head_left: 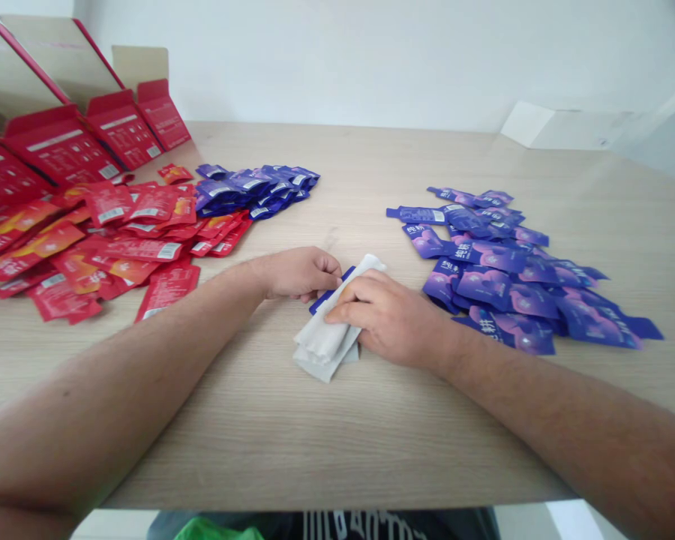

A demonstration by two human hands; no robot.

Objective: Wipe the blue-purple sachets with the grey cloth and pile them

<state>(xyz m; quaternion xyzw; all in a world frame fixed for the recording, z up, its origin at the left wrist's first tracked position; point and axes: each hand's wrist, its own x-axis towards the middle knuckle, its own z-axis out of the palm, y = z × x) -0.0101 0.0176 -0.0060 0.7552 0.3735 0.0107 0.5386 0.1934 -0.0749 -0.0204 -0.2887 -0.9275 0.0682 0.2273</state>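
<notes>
In the head view, a purple sachet (319, 303) lies at the middle of the table, largely hidden under a folded white wipe (325, 337). My left hand (301, 273) pinches the sachet's left side, thumb and fingers closed. From the right, my right hand (397, 319) grips the wipe, its fingers curled over the top and pressing it against the sachet. The wipe's loose layers hang down onto the wood toward me. To the right of my right hand spreads a pile of purple sachets (487, 289) with pink prints.
Red and orange sachets (129, 247) are heaped on the left, with a group of purple sachets (253, 187) behind them. Opened red cartons (61, 142) stand at the back left. A white box-like object (562, 127) sits by the wall at the back right of the wooden table (315, 450).
</notes>
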